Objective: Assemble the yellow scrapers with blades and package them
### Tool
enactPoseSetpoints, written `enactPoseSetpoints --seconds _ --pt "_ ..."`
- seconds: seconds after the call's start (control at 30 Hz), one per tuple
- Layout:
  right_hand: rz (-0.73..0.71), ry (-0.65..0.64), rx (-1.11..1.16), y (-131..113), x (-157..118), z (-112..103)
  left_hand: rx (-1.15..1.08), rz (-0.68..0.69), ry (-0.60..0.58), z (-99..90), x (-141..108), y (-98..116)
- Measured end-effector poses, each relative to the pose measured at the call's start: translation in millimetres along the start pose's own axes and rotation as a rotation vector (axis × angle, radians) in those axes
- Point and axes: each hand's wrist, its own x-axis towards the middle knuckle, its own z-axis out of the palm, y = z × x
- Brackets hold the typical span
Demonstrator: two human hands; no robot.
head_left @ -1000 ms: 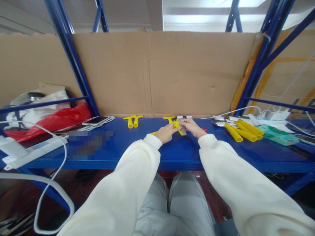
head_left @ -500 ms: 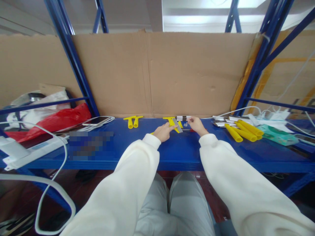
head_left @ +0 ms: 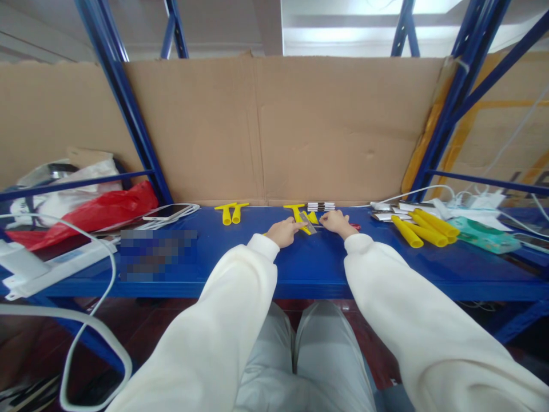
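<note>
My left hand (head_left: 283, 233) is closed around a yellow scraper-like tool whose flat grey blade (head_left: 307, 224) points up and to the right. Just right of that blade, my right hand (head_left: 337, 222) has its fingers pinched together; whatever is between them is too small to make out. A red-handled tool (head_left: 355, 227) lies partly hidden under my right hand. Behind the hands sit a yellow T-shaped piece (head_left: 294, 209) and a row of small black-and-white pieces (head_left: 321, 206). Another yellow piece (head_left: 313, 218) shows between my hands.
Two yellow T-shaped pieces (head_left: 231, 213) stand left of centre. Yellow tubular handles (head_left: 431, 228) and a green packet (head_left: 484, 234) lie at right. At left are a red bag (head_left: 103, 212), a phone (head_left: 165, 212) and a white power strip (head_left: 60, 266). Cardboard (head_left: 343, 131) closes the back.
My right hand has moved left and slightly down, from the black-and-white pieces to beside the blade. The row of pieces is now uncovered. My left hand has barely moved.
</note>
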Motion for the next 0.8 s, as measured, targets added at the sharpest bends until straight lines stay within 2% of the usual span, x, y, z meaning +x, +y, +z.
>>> enactPoseSetpoints --seconds 0.33,0.63,0.8 --pt "-0.04 -0.015 -0.154 -25.5 9.6 1.2 -0.007 0.003 -0.017 -3.8 -1.0 1.4" --pt "-0.088 0.023 -0.22 -26.8 5.7 1.2 0.001 -0.011 -0.026 -7.1 -3.0 4.4" --pt "-0.014 0.053 -0.172 -20.7 8.0 2.8 -0.006 -0.012 -0.02 -5.8 -2.6 4.0"
